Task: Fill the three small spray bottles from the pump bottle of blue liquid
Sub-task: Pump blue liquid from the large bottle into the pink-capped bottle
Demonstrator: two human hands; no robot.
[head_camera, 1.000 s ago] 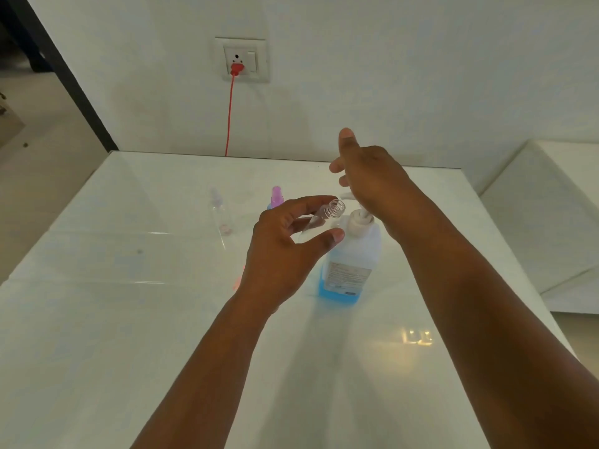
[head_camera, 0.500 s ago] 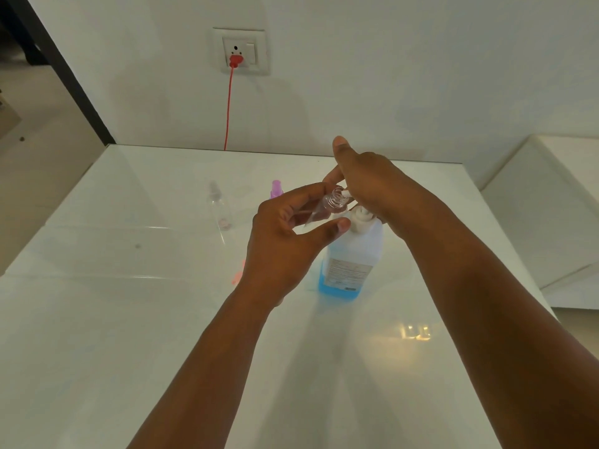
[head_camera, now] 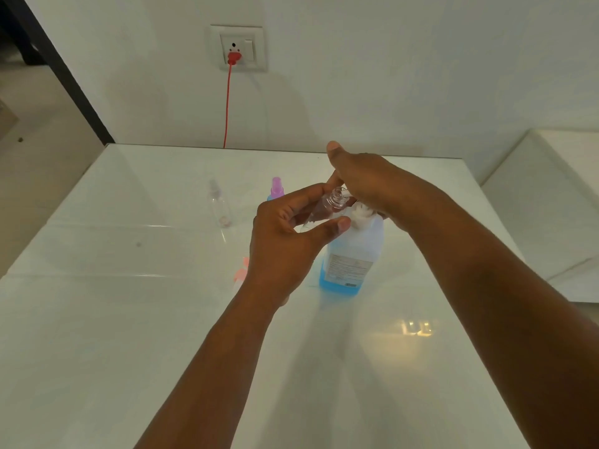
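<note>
My left hand (head_camera: 287,236) holds a small clear uncapped spray bottle (head_camera: 327,205), tilted with its open neck right at the white pump nozzle. The pump bottle (head_camera: 351,257) stands on the table with blue liquid low in it. My right hand (head_camera: 366,179) lies flat on top of the pump head, fingers straight, thumb raised. A second small bottle with a purple cap (head_camera: 277,187) stands behind my left hand. A third clear small bottle (head_camera: 218,204) stands further left. A pink spray cap (head_camera: 241,273) lies on the table, partly hidden by my left wrist.
The glossy white table (head_camera: 129,319) ends at the white wall. A red cable (head_camera: 228,105) hangs from a wall socket (head_camera: 239,48) down behind the table. A white ledge (head_camera: 551,205) stands to the right.
My left hand brought the open small bottle up to the pump nozzle. My right hand came down onto the pump head.
</note>
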